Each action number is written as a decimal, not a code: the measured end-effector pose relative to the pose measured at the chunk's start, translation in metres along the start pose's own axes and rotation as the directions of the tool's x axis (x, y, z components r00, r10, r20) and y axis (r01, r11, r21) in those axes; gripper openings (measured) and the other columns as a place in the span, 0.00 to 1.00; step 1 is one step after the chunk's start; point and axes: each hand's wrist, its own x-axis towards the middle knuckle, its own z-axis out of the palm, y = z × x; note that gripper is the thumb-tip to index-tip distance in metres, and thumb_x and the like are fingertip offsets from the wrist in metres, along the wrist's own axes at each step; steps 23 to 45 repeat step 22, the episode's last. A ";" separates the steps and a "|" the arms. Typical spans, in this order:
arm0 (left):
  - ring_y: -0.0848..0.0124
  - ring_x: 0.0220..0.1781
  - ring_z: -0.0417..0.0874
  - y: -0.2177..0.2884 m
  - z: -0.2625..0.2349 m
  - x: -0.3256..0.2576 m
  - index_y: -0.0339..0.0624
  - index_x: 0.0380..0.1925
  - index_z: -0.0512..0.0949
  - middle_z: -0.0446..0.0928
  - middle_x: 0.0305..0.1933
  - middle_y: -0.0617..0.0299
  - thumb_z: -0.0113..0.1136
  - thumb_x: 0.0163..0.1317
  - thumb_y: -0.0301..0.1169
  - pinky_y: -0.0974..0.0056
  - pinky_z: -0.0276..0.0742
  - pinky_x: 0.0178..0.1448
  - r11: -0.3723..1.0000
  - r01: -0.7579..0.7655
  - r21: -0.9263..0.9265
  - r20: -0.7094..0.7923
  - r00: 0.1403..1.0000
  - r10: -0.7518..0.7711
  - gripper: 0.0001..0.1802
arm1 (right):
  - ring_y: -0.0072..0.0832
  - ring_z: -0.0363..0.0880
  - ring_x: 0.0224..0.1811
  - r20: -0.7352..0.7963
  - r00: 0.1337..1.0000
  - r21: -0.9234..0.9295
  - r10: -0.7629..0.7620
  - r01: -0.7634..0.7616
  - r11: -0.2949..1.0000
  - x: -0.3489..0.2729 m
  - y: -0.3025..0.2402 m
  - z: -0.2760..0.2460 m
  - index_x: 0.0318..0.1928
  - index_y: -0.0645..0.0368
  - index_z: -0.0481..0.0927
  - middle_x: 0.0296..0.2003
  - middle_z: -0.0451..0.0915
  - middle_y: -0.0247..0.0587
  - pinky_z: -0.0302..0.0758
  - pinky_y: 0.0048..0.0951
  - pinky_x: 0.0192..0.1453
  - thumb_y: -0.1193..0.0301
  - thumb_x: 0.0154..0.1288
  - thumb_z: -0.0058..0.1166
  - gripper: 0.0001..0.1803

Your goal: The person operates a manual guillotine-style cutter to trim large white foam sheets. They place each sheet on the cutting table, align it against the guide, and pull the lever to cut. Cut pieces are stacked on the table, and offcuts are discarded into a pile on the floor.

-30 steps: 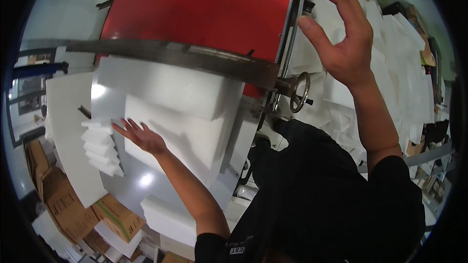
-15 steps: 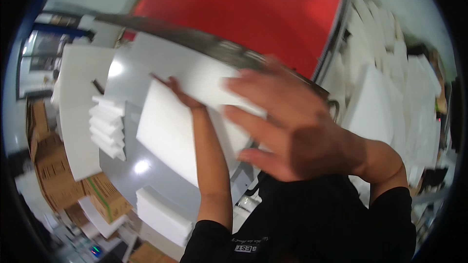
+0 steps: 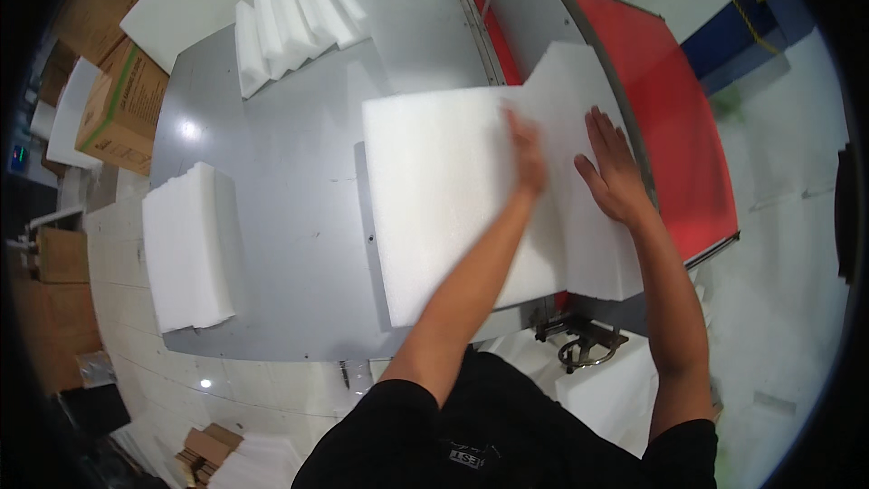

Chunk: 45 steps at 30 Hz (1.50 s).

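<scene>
A thick white foam slab [image 3: 434, 199] lies flat on the grey metal table [image 3: 299, 226]. Along its right side a white foam sheet [image 3: 566, 91] leans up against the grey upright plate [image 3: 534, 9]. My right hand [image 3: 615, 172] is open, palm flat on the leaning sheet, fingers stretched away from me. Over the slab's right part, close to where it meets the sheet, is my left hand [image 3: 527, 152]. Motion blurs it, but its fingers look stretched out with nothing held; whether it touches the foam I cannot tell.
Several zigzag-edged foam strips [image 3: 294, 23] stand at the table's far left. A stack of foam pieces [image 3: 190, 249] sits near its left edge. Beyond the upright plate is a red surface [image 3: 670, 118]. A handwheel [image 3: 587, 353] juts out below the table's near right edge. Cardboard boxes [image 3: 122, 109] stand left.
The view has swung round toward the table. My right hand, raised and blurred before, now lies flat on the leaning sheet. My left hand remains over the foam.
</scene>
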 end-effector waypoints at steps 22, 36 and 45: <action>0.46 0.77 0.64 0.130 -0.225 -0.042 0.41 0.79 0.51 0.58 0.80 0.47 0.37 0.68 0.66 0.40 0.63 0.78 0.785 0.564 -0.258 0.331 0.815 -0.476 0.50 | 0.43 0.43 0.83 -0.076 0.993 0.147 0.092 -0.080 0.986 0.003 0.011 0.026 0.77 0.64 0.55 0.80 0.50 0.52 0.41 0.41 0.86 0.41 0.77 0.37 0.44; 0.46 0.77 0.64 0.130 -0.225 -0.042 0.41 0.79 0.51 0.58 0.80 0.47 0.37 0.68 0.66 0.40 0.63 0.78 0.785 0.564 -0.258 0.331 0.815 -0.476 0.50 | 0.43 0.43 0.83 -0.076 0.993 0.147 0.092 -0.080 0.986 0.003 0.011 0.026 0.77 0.64 0.55 0.80 0.50 0.52 0.41 0.41 0.86 0.41 0.77 0.37 0.44; 0.46 0.77 0.64 0.130 -0.225 -0.042 0.41 0.79 0.51 0.58 0.80 0.47 0.37 0.68 0.66 0.40 0.63 0.78 0.785 0.564 -0.258 0.331 0.815 -0.476 0.50 | 0.43 0.43 0.83 -0.076 0.993 0.147 0.092 -0.080 0.986 0.003 0.011 0.026 0.77 0.64 0.55 0.80 0.50 0.52 0.41 0.41 0.86 0.41 0.77 0.37 0.44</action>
